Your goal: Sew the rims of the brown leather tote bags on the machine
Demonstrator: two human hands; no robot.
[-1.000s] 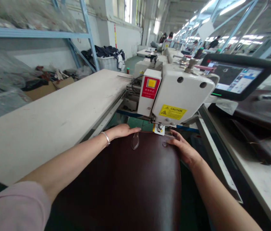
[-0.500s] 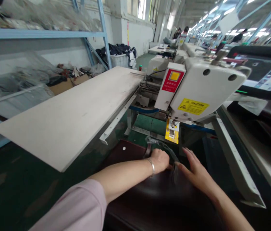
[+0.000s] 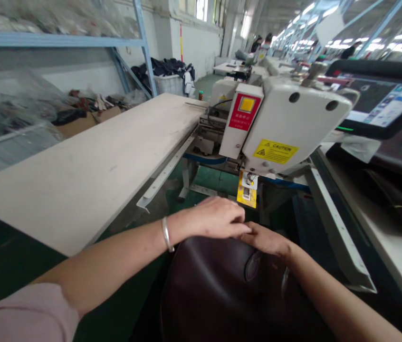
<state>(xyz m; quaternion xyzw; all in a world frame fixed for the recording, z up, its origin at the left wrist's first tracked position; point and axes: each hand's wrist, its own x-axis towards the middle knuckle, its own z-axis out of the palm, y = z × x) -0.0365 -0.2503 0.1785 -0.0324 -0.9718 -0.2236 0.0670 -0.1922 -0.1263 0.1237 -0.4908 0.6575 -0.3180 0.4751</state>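
Observation:
A large dark brown leather-like piece (image 3: pixel 204 289) fills the lower middle of the head view, its surface smooth and bulging. On it is a small rounded loop or tab (image 3: pixel 253 266); its exact kind I cannot make out. My left hand (image 3: pixel 218 216), with a silver bangle at the wrist, bends its fingers over the piece's upper edge. My right hand (image 3: pixel 267 239) meets it there, fingers closed at the same edge, the two hands touching or nearly so. Fingertips of both are partly hidden. Just beyond hangs the white sewing machine head (image 3: pixel 279 118) with a yellow plate (image 3: pixel 246 190) beneath.
To the left stretches a pale tabletop (image 3: pixel 90 166). Metal rails (image 3: pixel 167 173) flank the machine, and a monitor (image 3: pixel 375 102) stands at right. More dark leather (image 3: pixel 400 175) lies on the right-hand table. Blue shelving (image 3: pixel 58 39) holds plastic-wrapped bundles.
My left hand has shifted slightly left and up, and my right hand has come in beside it. The leather piece now bulges higher; its strap and flat white-dotted part no longer show.

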